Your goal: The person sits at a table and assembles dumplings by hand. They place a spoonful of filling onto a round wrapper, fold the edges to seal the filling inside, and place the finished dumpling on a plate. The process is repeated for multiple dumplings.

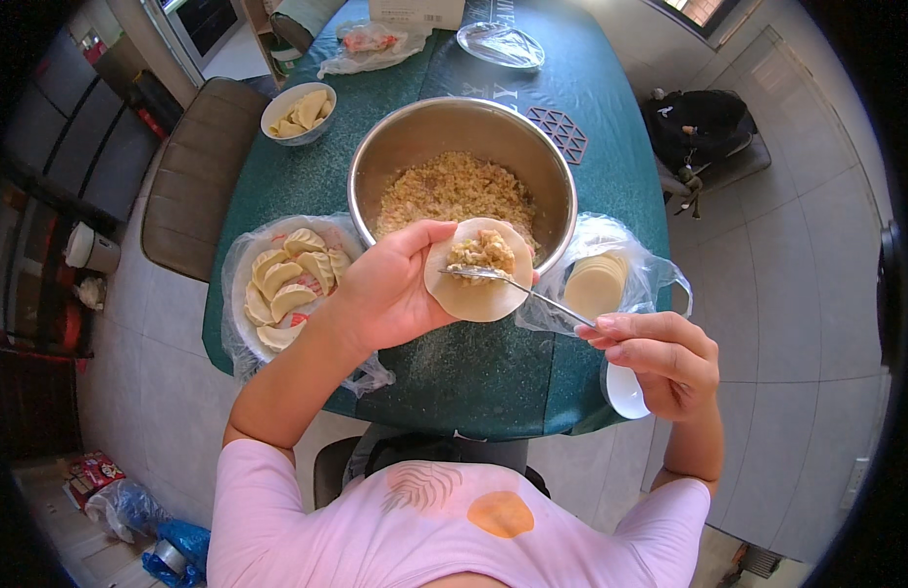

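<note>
I'm in what looks like a home, probably its eating area: my worktop (pixel 454 377) wears a green cover and carries a steel bowl (pixel 454 127) and plump dumplings (pixel 290 298). Left of the worktop stands a brown padded seat (pixel 199 181); right of it, a black bag (pixel 701 127); around it, pale floor tiles (pixel 130 323).

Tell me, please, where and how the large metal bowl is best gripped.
Grip the metal bowl by its rim, probably from left and right together: it stands upright and wide, with no handle visible, and holds filling. The left hand and wrapper partly cover its near side.
</note>
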{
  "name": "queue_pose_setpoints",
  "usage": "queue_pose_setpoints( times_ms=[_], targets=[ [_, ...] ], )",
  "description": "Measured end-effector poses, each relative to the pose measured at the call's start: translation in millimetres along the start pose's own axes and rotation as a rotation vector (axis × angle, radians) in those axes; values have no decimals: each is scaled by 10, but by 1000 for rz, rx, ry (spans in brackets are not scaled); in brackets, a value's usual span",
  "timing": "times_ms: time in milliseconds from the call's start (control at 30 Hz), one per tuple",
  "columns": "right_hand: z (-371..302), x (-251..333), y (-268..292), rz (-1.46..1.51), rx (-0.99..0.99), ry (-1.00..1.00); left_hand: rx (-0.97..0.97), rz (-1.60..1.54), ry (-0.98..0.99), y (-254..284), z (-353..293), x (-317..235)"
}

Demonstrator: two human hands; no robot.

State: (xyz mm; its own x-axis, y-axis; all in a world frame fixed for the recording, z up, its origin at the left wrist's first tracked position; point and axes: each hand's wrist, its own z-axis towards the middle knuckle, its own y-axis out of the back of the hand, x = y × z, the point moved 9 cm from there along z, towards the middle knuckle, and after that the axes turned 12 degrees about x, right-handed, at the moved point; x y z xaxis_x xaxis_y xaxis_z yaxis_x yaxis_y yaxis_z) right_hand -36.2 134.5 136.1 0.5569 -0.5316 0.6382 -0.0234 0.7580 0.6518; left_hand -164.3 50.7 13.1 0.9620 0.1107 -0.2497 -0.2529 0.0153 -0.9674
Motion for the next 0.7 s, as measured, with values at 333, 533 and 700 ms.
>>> queue_pose_setpoints(
  times_ms=[333,533,700],
  targets=[
    [-11,-8,30,-37,-61,-26,64,-90,-51,14,-26,-13],
    [-87,-49,-36,-94,-44,48,-45,-116,-89,163,-44,-34],
    [-98,-80,-104,-166,19,75,-27,-66,-97,129,-23,-35]
  ],
)
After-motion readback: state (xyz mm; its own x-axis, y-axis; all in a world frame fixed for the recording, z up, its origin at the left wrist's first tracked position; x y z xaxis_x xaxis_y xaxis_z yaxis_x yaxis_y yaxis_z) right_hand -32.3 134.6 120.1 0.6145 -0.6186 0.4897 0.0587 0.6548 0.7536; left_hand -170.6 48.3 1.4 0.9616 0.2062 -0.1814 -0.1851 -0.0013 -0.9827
